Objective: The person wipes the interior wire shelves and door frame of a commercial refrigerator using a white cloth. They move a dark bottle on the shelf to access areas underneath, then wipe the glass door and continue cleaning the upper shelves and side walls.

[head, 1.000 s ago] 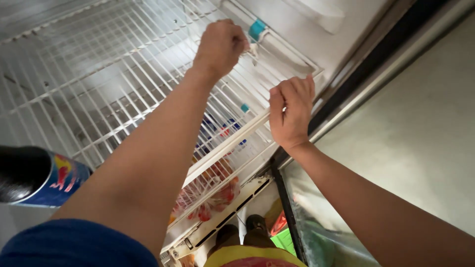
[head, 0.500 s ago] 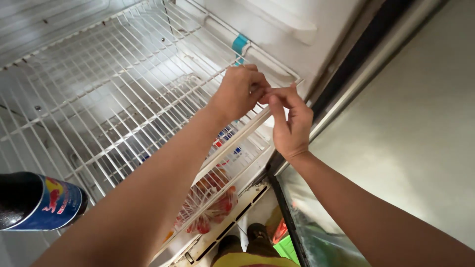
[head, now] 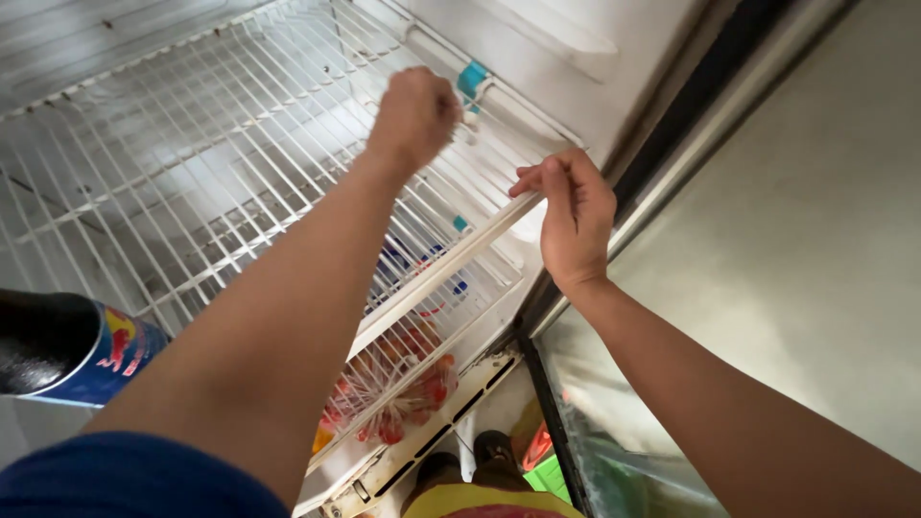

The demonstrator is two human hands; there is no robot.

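I look into an open fridge with white wire shelves. My left hand (head: 414,115) is a closed fist at the front right corner of the upper wire shelf (head: 192,144), right beside a small blue clip (head: 472,79); it seems to grip the shelf's edge. My right hand (head: 576,216) pinches the white front rail (head: 441,278) of the lower wire shelf, thumb and fingers closed on its right end. Both arms reach up and forward, the left in a blue sleeve.
A blue can with a dark top (head: 67,350) lies at the left edge. A clear bag of red items (head: 393,393) sits below the lower shelf. A steel panel (head: 787,240) fills the right side. A green crate (head: 552,475) and dark shoes (head: 494,449) show below.
My left hand came down to the lower shelf's rail next to my right hand, then went back up to the blue clip. My right hand stayed on the rail.
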